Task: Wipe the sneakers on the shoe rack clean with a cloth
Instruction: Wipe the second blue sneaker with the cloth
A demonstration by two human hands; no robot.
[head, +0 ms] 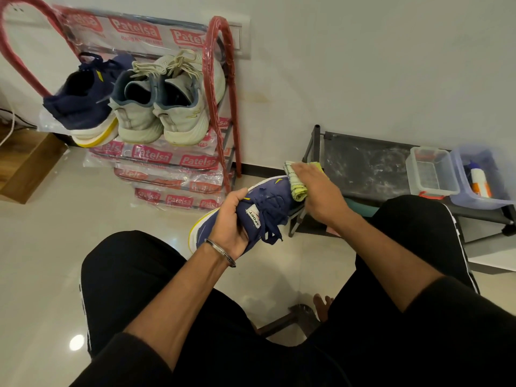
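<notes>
Sneaker, navy with yellow-edged sole [268,208]: off the rack and held in the air above the person's knees, toe pointing away toward the low dark bench [363,166]. Left hand [233,223]: fingers curled round the heel and collar, gripping the shoe steady. Right hand [315,188]: palm down on the toe, fingers wrapped over a folded yellow-green cloth [297,185] and pressing it to the upper. Shoe rack, red-wrapped frame [220,88]: top shelf carries the matching navy sneaker [83,104] and a pale pair [159,107], set close together. Step in hand, as judged: wiping the toe of the first navy shoe. Next move likely calls for drawing the cloth back along the side and sole edge, with the left hand turning the shoe to present unwiped faces; three shoes on the rack appear to be awaiting their turn.
</notes>
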